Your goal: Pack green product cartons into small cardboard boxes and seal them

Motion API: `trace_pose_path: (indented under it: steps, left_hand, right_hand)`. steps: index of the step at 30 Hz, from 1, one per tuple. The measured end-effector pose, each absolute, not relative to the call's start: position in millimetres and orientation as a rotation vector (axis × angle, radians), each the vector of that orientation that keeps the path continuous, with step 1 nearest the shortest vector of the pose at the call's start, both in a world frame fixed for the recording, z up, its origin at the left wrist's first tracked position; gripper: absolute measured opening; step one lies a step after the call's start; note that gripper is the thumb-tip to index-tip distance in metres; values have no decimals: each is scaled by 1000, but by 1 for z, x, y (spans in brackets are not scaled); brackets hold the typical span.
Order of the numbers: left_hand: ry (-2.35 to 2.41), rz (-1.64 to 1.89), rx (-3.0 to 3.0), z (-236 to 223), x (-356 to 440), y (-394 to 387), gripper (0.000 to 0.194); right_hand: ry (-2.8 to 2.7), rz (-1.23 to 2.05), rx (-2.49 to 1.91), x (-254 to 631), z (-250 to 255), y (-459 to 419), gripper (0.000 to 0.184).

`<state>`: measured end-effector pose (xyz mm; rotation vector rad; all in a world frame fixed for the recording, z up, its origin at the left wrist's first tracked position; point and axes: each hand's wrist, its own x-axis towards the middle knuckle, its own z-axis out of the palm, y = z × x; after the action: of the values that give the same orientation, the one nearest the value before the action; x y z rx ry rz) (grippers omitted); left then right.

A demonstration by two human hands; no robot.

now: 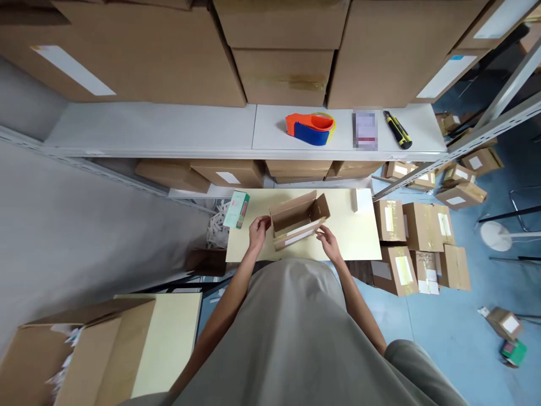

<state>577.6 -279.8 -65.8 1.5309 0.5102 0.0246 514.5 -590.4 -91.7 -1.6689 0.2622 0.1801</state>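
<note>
A small open cardboard box [298,217] lies on the pale yellow tabletop [359,237] in front of me, its flaps standing up. My left hand [258,231] grips the box's left end, fingers curled round the edge. My right hand [327,239] touches the box's front right flap with its fingers pinched on it. A mint-green product carton [237,209] lies at the table's left edge, apart from both hands. A small white box [362,199] sits at the table's far right corner.
A white shelf [169,129] behind the table carries an orange and blue tape dispenser [310,128], a yellow utility knife [397,129] and large cartons. Several taped parcels [418,242] lie on the blue floor to the right. An open carton [80,355] stands at lower left.
</note>
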Motion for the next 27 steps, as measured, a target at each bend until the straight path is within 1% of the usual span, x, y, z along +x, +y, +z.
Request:
trace_pose_path:
  steps: [2, 5, 8, 11, 14, 17, 19, 22, 27]
  left_hand:
    - [487, -5, 1638, -67, 580, -288, 30]
    - [507, 11, 1733, -66, 578, -290, 38]
    - [624, -88, 1657, -56, 565, -281, 52]
    - [686, -230, 1524, -39, 550, -268, 60]
    - [652, -344, 1495, -23, 542, -261, 68]
    - [616, -412, 1551, -17, 546, -263, 75]
    - [631, -411, 1591, -19, 552, -267, 77]
    - [701, -389, 1573, -27, 564, -273, 78]
    - [737, -451, 1468, -45, 572, -278, 59]
  right_hand:
    - [278, 229, -1665, 513, -92, -591, 60]
    - [344, 255, -1684, 519, -82, -601, 66]
    - [385, 211, -1703, 538, -65, -620, 70]
    - [347, 220, -1698, 564, -50, -635, 70]
    - [296, 321, -1660, 588, -43, -637, 73]
    - [280, 444, -1658, 603, -41, -629, 80]
    - [283, 500, -1657, 608, -40, -621, 83]
    - [287, 551, -1625, 610, -42, -610, 81]
    - [265, 662, -1544, 594, -56, -591, 77]
